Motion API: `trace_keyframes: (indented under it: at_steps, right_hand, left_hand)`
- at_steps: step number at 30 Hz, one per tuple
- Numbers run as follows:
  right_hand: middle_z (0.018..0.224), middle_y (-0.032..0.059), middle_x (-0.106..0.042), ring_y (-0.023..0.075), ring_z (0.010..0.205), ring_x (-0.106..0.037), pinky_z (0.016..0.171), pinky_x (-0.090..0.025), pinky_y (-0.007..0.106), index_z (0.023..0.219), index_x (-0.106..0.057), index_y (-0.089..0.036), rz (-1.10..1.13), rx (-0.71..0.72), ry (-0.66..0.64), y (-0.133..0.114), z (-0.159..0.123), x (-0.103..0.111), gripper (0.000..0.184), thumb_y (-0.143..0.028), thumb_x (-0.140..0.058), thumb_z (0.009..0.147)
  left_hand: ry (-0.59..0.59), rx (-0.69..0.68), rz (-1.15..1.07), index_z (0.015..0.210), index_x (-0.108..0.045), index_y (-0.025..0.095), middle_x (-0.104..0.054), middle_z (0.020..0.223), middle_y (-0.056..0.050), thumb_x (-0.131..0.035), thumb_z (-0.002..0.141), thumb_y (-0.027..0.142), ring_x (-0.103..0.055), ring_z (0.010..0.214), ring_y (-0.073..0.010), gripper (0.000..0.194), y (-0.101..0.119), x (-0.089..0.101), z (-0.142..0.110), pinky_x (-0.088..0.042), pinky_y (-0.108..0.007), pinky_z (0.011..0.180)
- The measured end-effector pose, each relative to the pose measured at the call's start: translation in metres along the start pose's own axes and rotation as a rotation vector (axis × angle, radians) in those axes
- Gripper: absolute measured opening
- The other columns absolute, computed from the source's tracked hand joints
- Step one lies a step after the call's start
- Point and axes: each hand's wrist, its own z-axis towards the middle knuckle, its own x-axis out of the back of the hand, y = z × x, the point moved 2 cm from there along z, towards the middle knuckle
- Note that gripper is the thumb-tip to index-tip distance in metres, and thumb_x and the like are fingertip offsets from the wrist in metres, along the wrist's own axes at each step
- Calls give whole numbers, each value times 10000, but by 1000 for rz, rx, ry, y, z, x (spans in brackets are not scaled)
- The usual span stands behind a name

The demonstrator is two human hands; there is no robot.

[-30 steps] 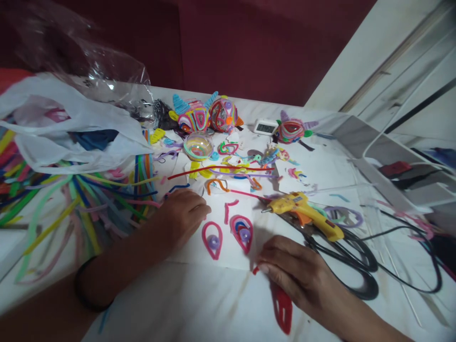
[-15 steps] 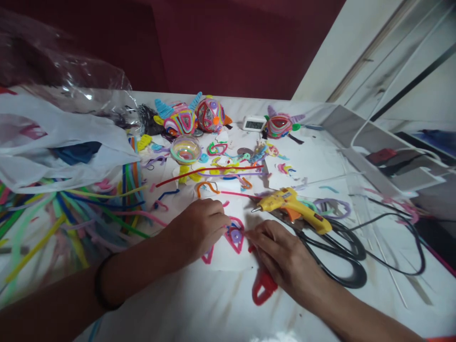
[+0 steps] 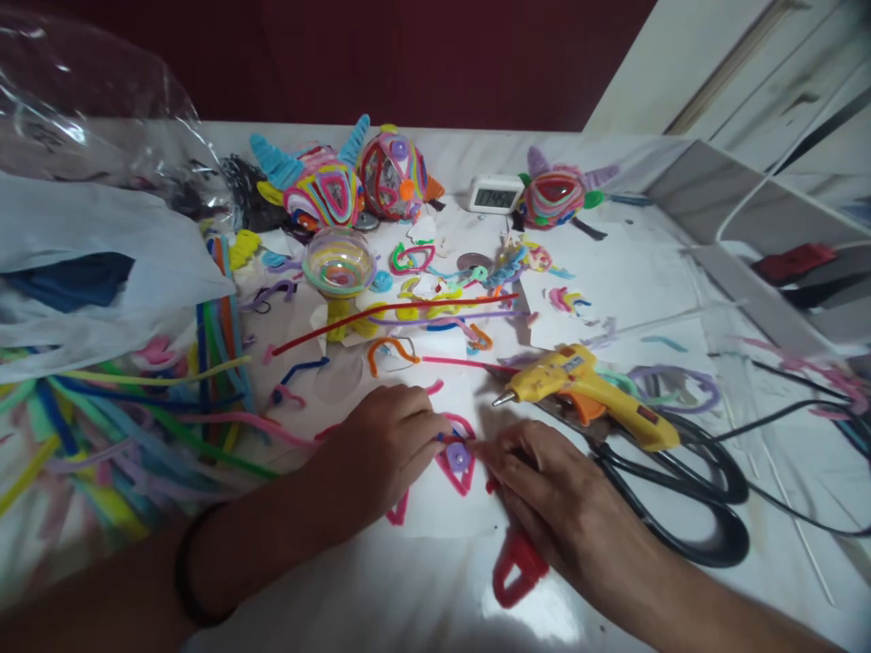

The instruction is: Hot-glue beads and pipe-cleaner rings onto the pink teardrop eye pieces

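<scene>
A pink pipe-cleaner outline (image 3: pixel 464 483), pointed at the bottom, lies on white paper with a purple button (image 3: pixel 458 457) inside it. Bits of blue show near its top. My left hand (image 3: pixel 387 444) pinches at its upper left edge, fingers closed. From the other side, my right hand (image 3: pixel 544 481) has its thumb and fingertips pressed together at the right edge. Whatever is between the fingertips is mostly hidden. Beneath my right palm sticks out a red looped handle (image 3: pixel 517 570). Another pink pipe-cleaner piece (image 3: pixel 398 510) is partly covered by my left hand.
A yellow glue gun (image 3: pixel 589 390) rests over black-handled scissors (image 3: pixel 708 535) at right. Pipe cleaners (image 3: pixel 122 390) fan out on the left beside plastic bags. Behind stand a clear bowl (image 3: pixel 338 263), decorated balls (image 3: pixel 396 177) and a digital timer (image 3: pixel 494 194). A grey tray (image 3: pixel 741 281) stands right.
The view has shifted and come slightly closer, so the objects sit differently in frame. Both hands keep nearly the same place at the pink outline.
</scene>
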Motion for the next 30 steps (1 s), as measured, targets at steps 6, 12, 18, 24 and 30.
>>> trace_keyframes:
  at_steps: [6, 12, 18, 24, 30]
  right_hand:
    - [805, 53, -556, 175, 714, -546, 599, -449, 296, 1012, -617, -178, 26, -32, 11, 1, -1, -1, 204, -119, -448, 914]
    - [782, 50, -555, 168, 695, -526, 596, -450, 298, 959, -623, -171, 20, -36, 11, 0, 0, 0, 184, -127, -448, 919]
    - [820, 56, -561, 179, 730, -530, 634, -451, 311, 968, -602, -189, 27, -55, -19, 1, -3, -1, 174, -118, -453, 914]
    - [840, 61, -576, 186, 756, -538, 652, -446, 322, 965, -609, -178, 18, -54, -20, 0, -4, -1, 182, -141, -436, 926]
    - [863, 72, -567, 200, 778, -511, 677, -425, 349, 1007, -611, -165, -10, -48, -39, 1, -6, -3, 177, -158, -450, 935]
  left_hand:
    - [40, 4, 17, 990, -665, 143, -634, 884, -61, -452, 938, 172, -576, 838, -194, 222, 1, 0, 2, -456, -341, 763]
    - [-10, 42, -33, 1031, -655, 164, -644, 928, -53, -449, 945, 193, -582, 886, -191, 225, -1, -2, 2, -447, -346, 801]
    - [-30, 50, -24, 1028, -652, 181, -649, 966, -50, -444, 953, 213, -585, 915, -188, 224, -3, -3, 1, -440, -343, 822]
    - [-11, 36, -35, 1021, -650, 184, -651, 943, -47, -434, 956, 223, -587, 887, -188, 229, -3, -3, 2, -438, -342, 796]
    - [-17, 30, -29, 1030, -637, 176, -651, 965, -51, -437, 957, 222, -585, 900, -191, 218, -3, -4, 1, -437, -349, 801]
